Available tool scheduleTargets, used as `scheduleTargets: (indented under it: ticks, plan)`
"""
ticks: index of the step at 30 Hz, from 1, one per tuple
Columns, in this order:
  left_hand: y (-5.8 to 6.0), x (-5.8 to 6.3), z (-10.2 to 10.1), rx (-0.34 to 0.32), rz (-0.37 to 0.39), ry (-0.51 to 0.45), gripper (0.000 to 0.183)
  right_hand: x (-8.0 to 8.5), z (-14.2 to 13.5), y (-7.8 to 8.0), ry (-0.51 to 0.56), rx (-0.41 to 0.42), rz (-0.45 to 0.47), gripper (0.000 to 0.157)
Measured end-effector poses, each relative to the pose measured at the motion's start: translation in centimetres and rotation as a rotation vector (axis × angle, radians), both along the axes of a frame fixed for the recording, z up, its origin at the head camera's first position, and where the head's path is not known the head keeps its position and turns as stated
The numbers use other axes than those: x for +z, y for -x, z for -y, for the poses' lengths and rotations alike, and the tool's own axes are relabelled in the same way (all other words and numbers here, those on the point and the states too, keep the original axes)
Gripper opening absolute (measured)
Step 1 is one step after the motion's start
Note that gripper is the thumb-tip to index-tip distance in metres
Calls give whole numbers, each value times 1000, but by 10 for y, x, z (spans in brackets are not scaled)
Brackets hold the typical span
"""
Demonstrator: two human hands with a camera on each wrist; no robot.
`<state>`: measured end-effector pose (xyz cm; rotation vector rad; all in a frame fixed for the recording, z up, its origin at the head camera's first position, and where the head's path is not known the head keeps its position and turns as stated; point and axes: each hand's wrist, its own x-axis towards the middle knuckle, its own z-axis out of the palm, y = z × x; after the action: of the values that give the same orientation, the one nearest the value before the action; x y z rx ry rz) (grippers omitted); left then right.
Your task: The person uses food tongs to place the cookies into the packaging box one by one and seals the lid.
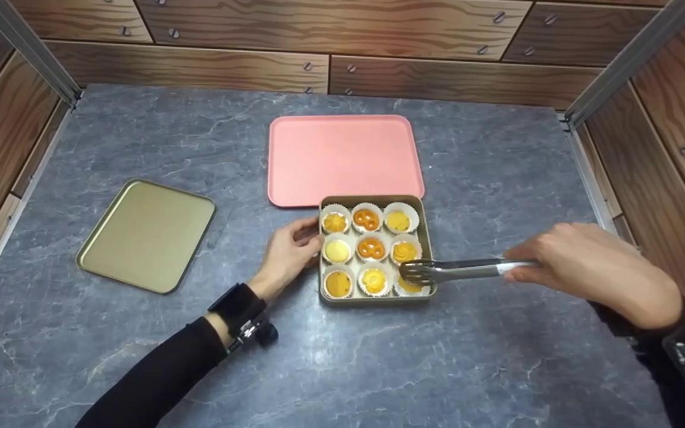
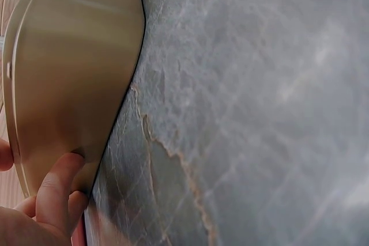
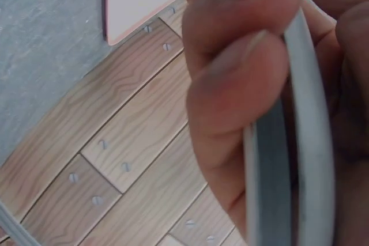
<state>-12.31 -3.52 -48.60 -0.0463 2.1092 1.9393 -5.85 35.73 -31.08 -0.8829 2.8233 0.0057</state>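
A gold square tin [image 1: 376,302] holds several yellow and orange cookies [image 1: 372,248] in white fluted paper cups, laid out in rows. My left hand [image 1: 288,252] touches the tin's left side; in the left wrist view its fingertips rest against the gold outer wall [image 2: 75,67]. From the right, my right hand [image 1: 580,261] grips metal tongs [image 1: 467,271] by their arms. The tongs' slotted tips overlap the cookie [image 1: 411,288] in the near right cup and partly hide it. In the right wrist view, fingers [image 3: 236,79] curl round the tongs' arms [image 3: 314,159].
Right behind the tin lies a pink tray [image 1: 342,157], its near edge next to the tin's far side. A gold lid [image 1: 149,235] lies on the left of the grey marbled table [image 1: 378,368]. Wood-patterned panels [image 1: 330,27] bound the table at the back and sides.
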Motion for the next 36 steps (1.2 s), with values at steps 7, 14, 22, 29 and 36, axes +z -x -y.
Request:
scheduleTargets:
  ticks: [7, 14, 22, 29, 36]
  plan:
    - [1, 0, 1, -2, 5, -10, 55, 3, 12, 0, -33, 2, 22, 21]
    - [0, 2, 1, 3, 29, -23, 55, 1, 17, 2, -55, 2, 27, 25]
    - [1, 2, 1, 5, 25, -31, 56, -1, 10, 1, -8, -32, 2, 20]
    - [0, 1, 1, 9, 18, -52, 54, -18, -6, 4, 119, -54, -75, 25]
    - [0, 0, 1, 6, 22, -40, 55, -70, -18, 16, 432, -151, -244, 45]
